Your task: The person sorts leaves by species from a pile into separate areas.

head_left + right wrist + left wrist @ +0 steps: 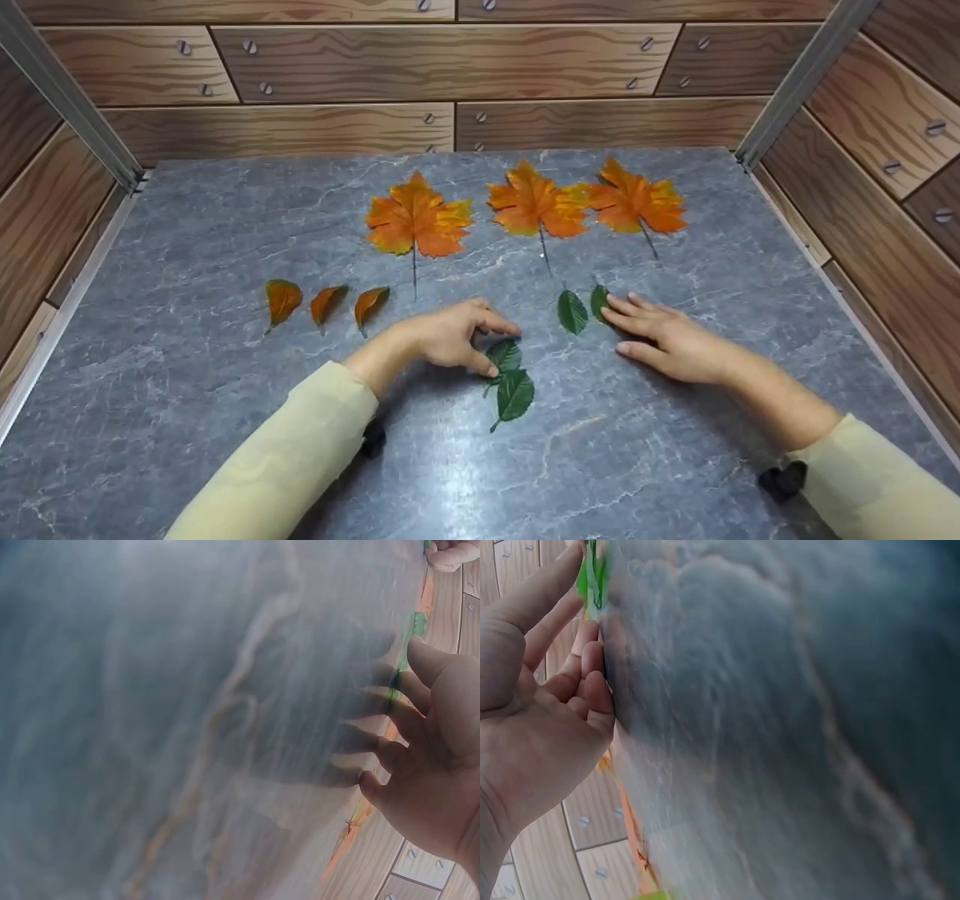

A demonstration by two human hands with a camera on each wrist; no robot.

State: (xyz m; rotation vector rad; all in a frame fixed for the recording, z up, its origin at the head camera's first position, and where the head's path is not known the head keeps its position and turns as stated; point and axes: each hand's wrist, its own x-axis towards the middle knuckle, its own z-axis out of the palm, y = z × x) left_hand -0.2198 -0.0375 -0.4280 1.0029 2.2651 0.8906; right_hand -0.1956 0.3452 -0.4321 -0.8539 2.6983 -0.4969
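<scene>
In the head view my left hand [450, 334] reaches over two overlapping green leaves [516, 396] near the middle of the table. Its thumb touches the upper leaf's left edge; the index finger extends past the far side, with a gap between the two. The left wrist view shows green leaf [594, 574] beside the thumb of that hand. Flat and spread, my right hand [679, 345] rests its fingertips on a green leaf [599, 302], partly covering it. Just left of that lies another green leaf [572, 312], untouched.
Three orange maple leaves, among them one at left [417, 217], lie in a row at the back. Three small curled brown leaves [283, 301] line up at the left. Wood-patterned panels [450, 64] border the grey marbled table [225, 420].
</scene>
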